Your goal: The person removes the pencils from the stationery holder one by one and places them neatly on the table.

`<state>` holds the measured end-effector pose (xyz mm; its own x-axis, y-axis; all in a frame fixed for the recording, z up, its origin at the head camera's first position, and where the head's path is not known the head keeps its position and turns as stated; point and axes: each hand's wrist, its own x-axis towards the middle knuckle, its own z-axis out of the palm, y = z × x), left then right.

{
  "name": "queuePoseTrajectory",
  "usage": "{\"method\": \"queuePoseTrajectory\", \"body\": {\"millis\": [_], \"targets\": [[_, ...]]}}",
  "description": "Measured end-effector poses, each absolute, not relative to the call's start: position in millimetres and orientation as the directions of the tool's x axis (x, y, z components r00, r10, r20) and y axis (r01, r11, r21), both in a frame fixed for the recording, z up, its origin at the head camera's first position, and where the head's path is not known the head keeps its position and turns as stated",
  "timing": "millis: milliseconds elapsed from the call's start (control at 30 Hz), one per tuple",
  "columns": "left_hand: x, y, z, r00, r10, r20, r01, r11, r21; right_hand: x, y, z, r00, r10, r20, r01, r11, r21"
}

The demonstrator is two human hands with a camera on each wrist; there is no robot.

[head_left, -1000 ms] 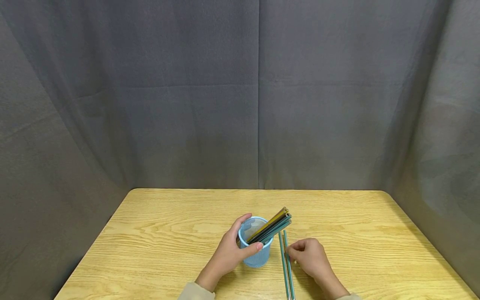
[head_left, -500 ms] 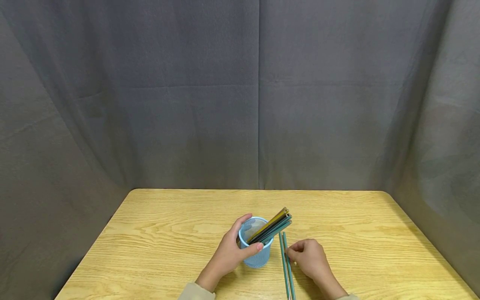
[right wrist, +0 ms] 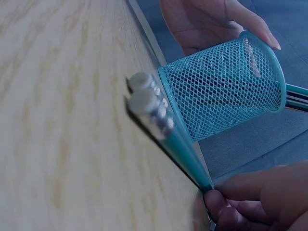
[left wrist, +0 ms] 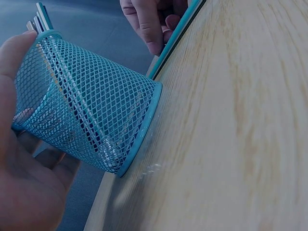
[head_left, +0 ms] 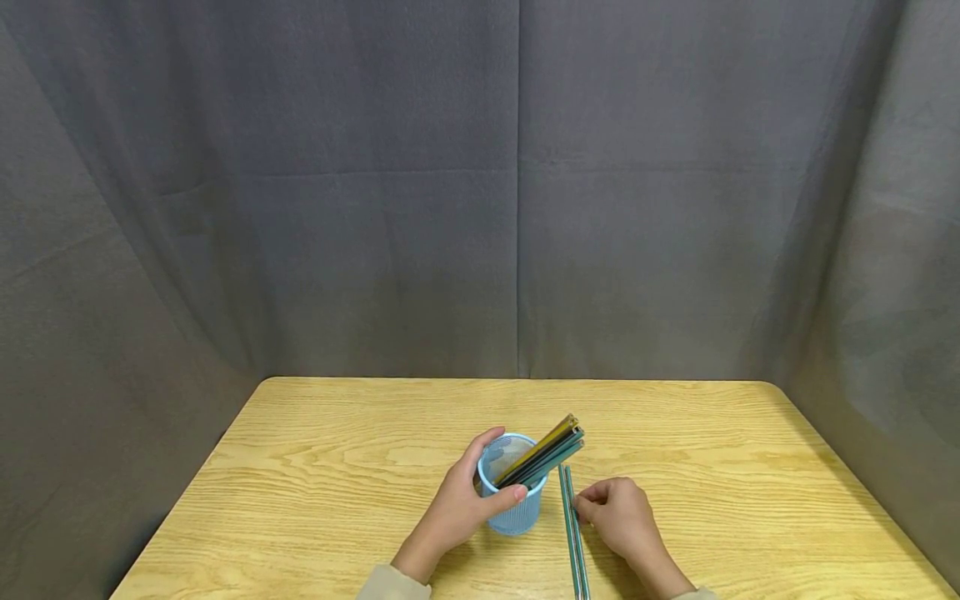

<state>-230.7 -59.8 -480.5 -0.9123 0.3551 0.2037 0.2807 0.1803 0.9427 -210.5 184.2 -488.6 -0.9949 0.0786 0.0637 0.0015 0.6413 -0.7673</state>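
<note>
My left hand (head_left: 459, 502) holds a light blue mesh pencil cup (head_left: 514, 518) around its side, thumb at the near rim. Several green, black and yellow pencils (head_left: 553, 447) lean out of the cup toward the right. Two green pencils (head_left: 572, 542) lie side by side on the table to the right of it. Thumb and index finger of my right hand (head_left: 622, 515) pinch the right-hand pencil along its upper half. White erasers in metal bands (right wrist: 144, 101) show at the pencils' near ends in the right wrist view.
The wooden table (head_left: 337, 475) extends to both sides and behind the cup. Grey curtains (head_left: 375, 250) hang behind and beside the table. The cup's base (left wrist: 144, 132) is close over the table in the left wrist view.
The right-hand pencil has moved slightly left and toward me, and the gap between the two pencils has narrowed. My left hand and the cup have stayed in place.
</note>
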Motion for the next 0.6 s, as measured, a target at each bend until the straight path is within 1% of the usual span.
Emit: {"method": "queuePoseTrajectory", "body": {"millis": [333,600], "targets": [[-230.9,-60.0,-481.0,-0.913,0.355,0.203,0.281,0.184,0.942,-210.5,183.7,-489.1,-0.994,0.087,0.06,0.009,0.636,-0.772],[-230.8,-60.4,-480.0,-0.909,0.364,0.205,0.28,0.167,0.945,-211.7,184.5,-488.2,-0.995,0.093,0.048,0.017,0.599,-0.801]]}}
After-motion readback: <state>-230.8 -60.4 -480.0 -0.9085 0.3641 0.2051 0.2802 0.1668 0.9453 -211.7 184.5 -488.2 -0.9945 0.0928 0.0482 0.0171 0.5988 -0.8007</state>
